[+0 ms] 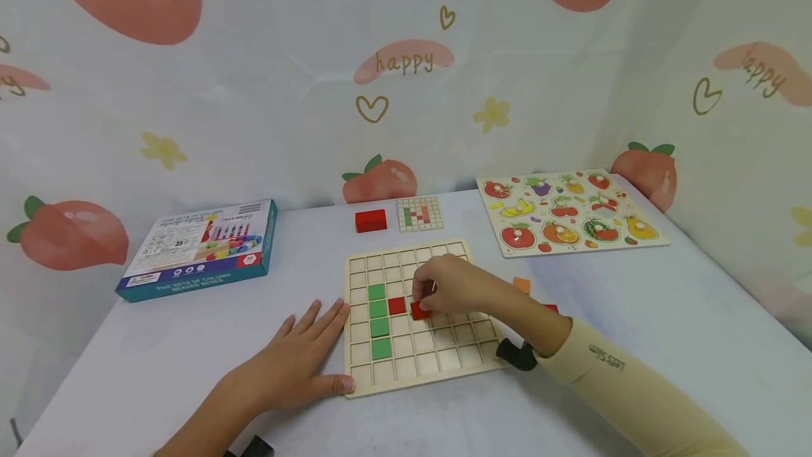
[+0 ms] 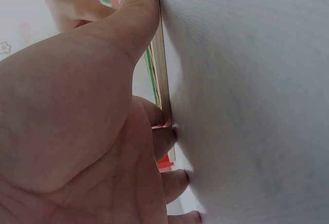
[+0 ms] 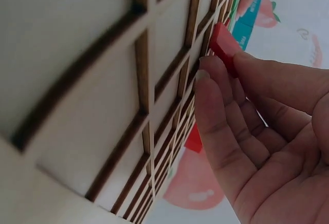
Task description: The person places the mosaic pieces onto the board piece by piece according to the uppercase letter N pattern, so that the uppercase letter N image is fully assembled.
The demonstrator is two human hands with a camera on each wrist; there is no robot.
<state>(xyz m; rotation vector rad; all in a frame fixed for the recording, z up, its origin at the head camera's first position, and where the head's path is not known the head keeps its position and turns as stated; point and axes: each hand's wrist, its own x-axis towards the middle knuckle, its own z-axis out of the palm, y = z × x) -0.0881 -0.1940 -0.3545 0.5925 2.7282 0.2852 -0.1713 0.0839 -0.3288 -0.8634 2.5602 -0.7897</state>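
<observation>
Your right hand (image 1: 452, 284) pinches a red square tile (image 1: 419, 312) between thumb and fingers, holding it over the wooden grid board (image 1: 406, 370); you cannot tell whether the tile touches the board. It sits just right of a second red tile (image 1: 397, 305), which lies in a cell beside a column of four green tiles (image 1: 378, 309). Your left hand (image 1: 292, 365) rests with fingers spread, fingertips at the board's left edge and thumb on its near left corner.

Behind the board, on the white-covered bench (image 1: 304, 263), you have a small pattern card (image 1: 421, 214) with a red block (image 1: 371, 221) to its left. A fruit peg puzzle (image 1: 564, 249) lies at the back right, a beaded-column toy box (image 1: 197, 249) at the left — and an orange tile (image 1: 521, 285) peeks out beyond your right forearm.
</observation>
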